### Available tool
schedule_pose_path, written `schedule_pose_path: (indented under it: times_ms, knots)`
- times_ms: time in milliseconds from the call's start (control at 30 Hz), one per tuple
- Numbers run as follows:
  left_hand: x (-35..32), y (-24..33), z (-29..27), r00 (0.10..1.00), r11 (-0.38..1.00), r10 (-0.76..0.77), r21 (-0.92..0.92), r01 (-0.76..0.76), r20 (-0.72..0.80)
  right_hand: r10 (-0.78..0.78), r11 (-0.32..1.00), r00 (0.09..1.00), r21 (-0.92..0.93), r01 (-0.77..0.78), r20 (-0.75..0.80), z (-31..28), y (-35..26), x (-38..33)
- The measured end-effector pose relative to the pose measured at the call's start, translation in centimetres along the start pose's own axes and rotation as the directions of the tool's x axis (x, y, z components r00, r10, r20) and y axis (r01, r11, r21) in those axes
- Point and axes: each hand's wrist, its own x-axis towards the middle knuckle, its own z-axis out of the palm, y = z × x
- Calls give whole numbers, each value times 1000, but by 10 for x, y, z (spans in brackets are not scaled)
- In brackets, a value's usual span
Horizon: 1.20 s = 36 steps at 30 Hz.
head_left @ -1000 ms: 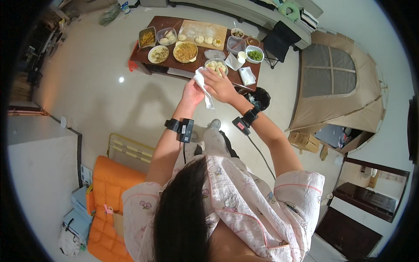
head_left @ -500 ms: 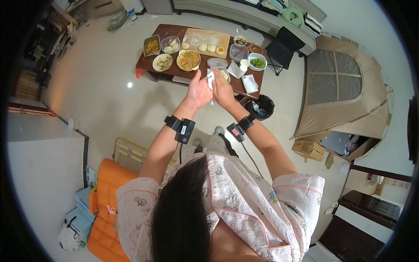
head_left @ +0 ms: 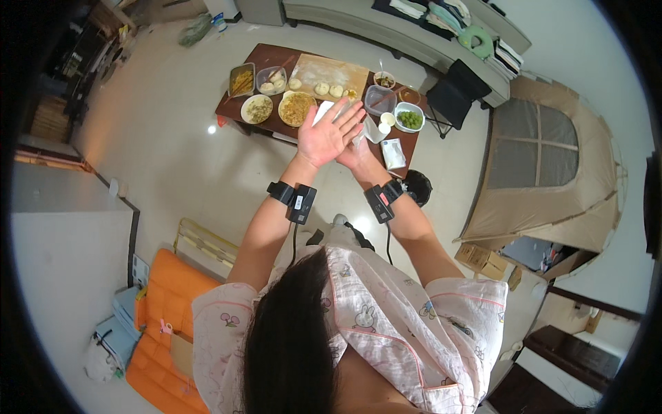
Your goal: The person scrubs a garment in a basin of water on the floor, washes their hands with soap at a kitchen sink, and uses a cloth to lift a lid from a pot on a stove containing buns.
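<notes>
My left hand is held out over the near edge of the table with its palm up and its fingers stretched out. Behind it, partly covered, is my right hand, its fingers reaching under the left one. A white tissue shows between the left thumb and forefinger, on the far side of that hand; the right hand seems to press it there, though its fingertips are hidden. Just beyond the hands stand a bowl of yellowish crumbly filling and a floury wooden board with several round dough pieces.
The dark red table also bears a bowl of pale filling, a container of green pieces, an empty-looking plastic box and a tissue pack. A black bin stands at its right, a folding chair beyond.
My left hand has turned palm up and spread its fingers, while the right has slid down behind it. The tissue, earlier between both hands, now shows behind the left one.
</notes>
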Motion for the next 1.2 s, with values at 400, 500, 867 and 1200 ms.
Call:
schedule_pose_path:
  times_ms: [400, 500, 867, 1200]
  knots:
    - [-28, 97, -13, 870, 864, 477, 243, -441, -120, 104, 990, 994, -100, -101, 21, 44, 62, 114]
    - [-58, 144, -21, 794, 792, 576, 374, -482, -197, 152, 979, 988, -145, -146, 34, 69, 103, 154]
    - [-168, 362, -23, 703, 704, 674, 483, -521, -224, 299, 927, 952, -258, -274, 66, 166, 263, 312]
    - [-180, 540, -14, 655, 580, 753, 539, -611, -67, 310, 913, 946, -306, -269, 92, 221, 318, 489]
